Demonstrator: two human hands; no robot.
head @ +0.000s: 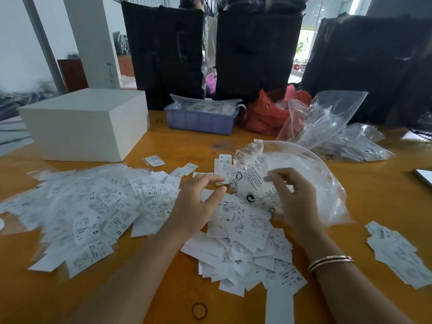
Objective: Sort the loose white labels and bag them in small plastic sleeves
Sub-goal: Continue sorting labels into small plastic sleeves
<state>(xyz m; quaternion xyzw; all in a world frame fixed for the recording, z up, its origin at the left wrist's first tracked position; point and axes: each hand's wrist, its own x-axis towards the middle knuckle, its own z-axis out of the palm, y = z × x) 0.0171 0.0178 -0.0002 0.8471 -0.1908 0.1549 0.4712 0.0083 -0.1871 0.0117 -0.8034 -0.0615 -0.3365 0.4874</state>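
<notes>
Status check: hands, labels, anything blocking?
Left hand and right hand over loose labels, grip unclear. Large clear bag crowds right hand. Sleeved labels piled left.

box [77,127] back-left | tray [201,121] behind labels [93,211] | zip bag [292,183] right of them

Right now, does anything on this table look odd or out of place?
One thing: a lone rubber band lies on the orange table near the front edge, apart from the spread of white labels.
</notes>
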